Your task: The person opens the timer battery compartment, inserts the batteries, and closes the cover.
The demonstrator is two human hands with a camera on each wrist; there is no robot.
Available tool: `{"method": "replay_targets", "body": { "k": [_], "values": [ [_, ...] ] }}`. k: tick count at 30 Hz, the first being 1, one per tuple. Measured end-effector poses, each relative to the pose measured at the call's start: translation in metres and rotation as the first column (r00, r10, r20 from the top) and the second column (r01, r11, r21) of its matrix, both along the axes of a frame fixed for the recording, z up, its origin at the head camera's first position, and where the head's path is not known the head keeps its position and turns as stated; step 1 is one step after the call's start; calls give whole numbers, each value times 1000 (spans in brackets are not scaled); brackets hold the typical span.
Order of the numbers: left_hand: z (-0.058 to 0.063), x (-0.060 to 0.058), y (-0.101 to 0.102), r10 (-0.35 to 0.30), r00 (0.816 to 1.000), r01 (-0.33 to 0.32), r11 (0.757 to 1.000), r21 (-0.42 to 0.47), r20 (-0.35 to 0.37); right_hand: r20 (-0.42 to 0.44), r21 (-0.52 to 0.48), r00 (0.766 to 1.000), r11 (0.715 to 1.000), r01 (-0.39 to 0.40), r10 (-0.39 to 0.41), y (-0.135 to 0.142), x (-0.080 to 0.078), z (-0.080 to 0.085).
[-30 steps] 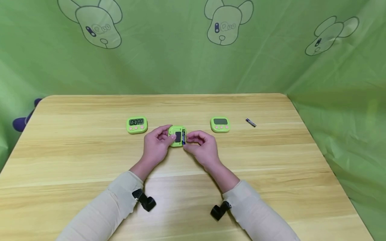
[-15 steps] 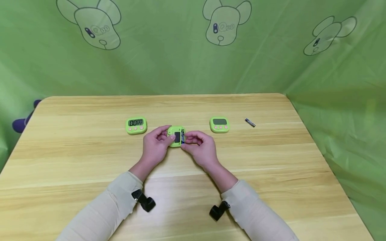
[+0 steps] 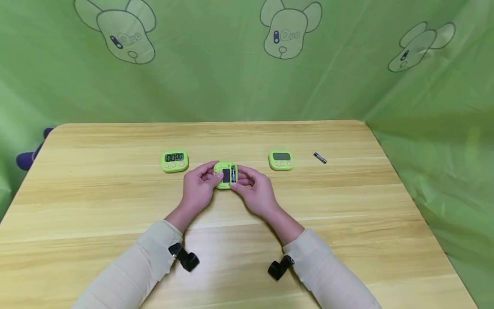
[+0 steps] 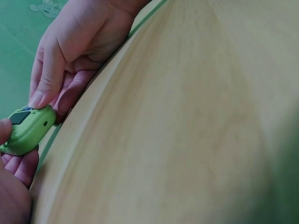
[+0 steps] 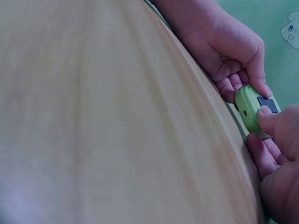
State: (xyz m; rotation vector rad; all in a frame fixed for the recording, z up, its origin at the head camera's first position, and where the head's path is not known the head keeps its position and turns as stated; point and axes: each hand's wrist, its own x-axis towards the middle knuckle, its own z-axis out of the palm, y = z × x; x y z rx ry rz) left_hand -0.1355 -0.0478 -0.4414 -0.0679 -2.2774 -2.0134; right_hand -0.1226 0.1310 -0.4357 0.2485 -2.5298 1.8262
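Between both hands is a green digital timer, its back facing up and its battery slot uncovered. A battery lies in that slot along the right side. My left hand grips the timer's left side, thumb on the back and fingers beneath. My right hand pinches the right side, its thumb at the lower corner near the battery's end and its fingers behind the edge. The left wrist view shows the timer edge-on, with the right thumb pressed on its top.
A green timer reading 0000 sits left of the hands on the wooden table. Another green timer with a blank display lies to the right, with a loose battery beyond it. Green curtains hang behind the table.
My right hand's fingers have closed in around the timer's right edge, and the thumb has shifted slightly left onto its lower corner. My left hand keeps its hold.
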Motion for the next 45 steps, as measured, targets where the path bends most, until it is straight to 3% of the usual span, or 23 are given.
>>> {"method": "replay_targets", "body": {
  "k": [7,18,25,29,33,41,45],
  "values": [
    [0,-1,-1,-9,1000,8,1000,-17,-13,-9,-7,999,999,44,-44,-2,0,2],
    [-1,-1,0,-34,999,34,999,4,-14,59,-45,990,991,128,-125,-4,-1,5],
    [-1,-1,0,-30,1000,30,999,44,-1,56,-92,992,989,119,-114,7,11,13],
    [0,-1,0,-32,999,33,999,25,-18,-44,64,985,983,170,-167,23,21,23],
    [0,-2,-1,-27,1000,27,1000,11,-14,-119,210,969,949,236,-215,41,25,25],
    [-3,-1,-1,-27,1000,27,1000,6,-8,-83,420,966,871,256,-244,59,21,21],
    [-4,-1,0,-25,999,25,1000,10,-24,-28,448,970,865,228,-241,61,18,25]
  ]
}}
